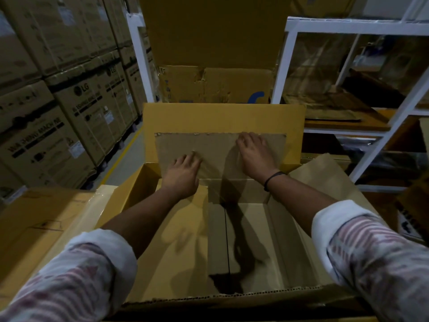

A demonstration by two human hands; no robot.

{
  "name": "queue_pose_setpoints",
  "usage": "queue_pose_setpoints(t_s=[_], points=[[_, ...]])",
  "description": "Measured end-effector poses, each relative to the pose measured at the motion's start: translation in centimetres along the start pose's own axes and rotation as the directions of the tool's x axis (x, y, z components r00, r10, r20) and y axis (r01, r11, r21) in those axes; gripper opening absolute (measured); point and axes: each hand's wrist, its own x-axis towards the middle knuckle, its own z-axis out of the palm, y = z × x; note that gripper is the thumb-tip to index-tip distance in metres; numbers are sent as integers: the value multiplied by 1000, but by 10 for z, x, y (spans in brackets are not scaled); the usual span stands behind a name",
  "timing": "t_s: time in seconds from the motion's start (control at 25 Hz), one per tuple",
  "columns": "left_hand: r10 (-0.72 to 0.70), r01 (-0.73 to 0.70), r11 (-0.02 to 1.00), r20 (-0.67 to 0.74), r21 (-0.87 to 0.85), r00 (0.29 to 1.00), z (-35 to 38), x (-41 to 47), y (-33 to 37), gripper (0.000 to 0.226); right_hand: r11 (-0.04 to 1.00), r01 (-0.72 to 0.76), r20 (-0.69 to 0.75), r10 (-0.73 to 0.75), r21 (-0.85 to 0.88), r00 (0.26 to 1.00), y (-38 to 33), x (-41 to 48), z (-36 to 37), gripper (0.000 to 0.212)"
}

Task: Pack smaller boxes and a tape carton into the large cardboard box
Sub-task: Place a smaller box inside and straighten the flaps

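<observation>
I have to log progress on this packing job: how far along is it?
Barely begun. Done: the large cardboard box stands open. In hand: left hand and right hand press a cardboard sheet against its far flap. Left: no smaller boxes or tape carton visible inside.

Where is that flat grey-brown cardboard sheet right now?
The flat grey-brown cardboard sheet lies against the far flap of the large open cardboard box, centre of view, with the left hand and right hand pressed on it.

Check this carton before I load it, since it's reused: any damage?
Yes. The large cardboard box has a ragged, torn near rim, and the upright carton behind shows torn, peeling patches.
</observation>
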Motion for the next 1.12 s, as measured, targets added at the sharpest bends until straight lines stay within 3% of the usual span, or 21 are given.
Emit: queue_pose_setpoints(t_s=[0.16,0.44,0.56,0.72,0.8,0.88,1.0,1.12], points=[[-24,26,999,61,-35,998,7,-9,3,71,999,-15,229,8,29,973,2,-8,15,70],[57,-52,997,111,-48,992,6,-31,26,73,996,-41,230,22,79,973,-11,-19,3,65],[177,-170,984,153,-57,972,6,-41,43,66,985,-106,222,74,134,972,-35,-25,-11,64],[367,-393,919,322,20,873,13,-57,59,51,982,-104,273,58,160,960,-78,-38,-26,47],[405,-454,891,419,19,812,11,-65,63,46,959,-180,407,77,219,910,-99,-49,-26,33],[410,-478,878,502,9,762,9,-72,64,43,927,-266,582,67,264,810,-118,-61,-17,19],[409,-525,851,591,30,696,11,-80,60,44,928,-248,754,-52,279,654,-133,-72,-3,25],[409,-531,845,576,54,708,5,-84,53,49,887,-302,769,-86,348,634,-134,-72,-2,35]])
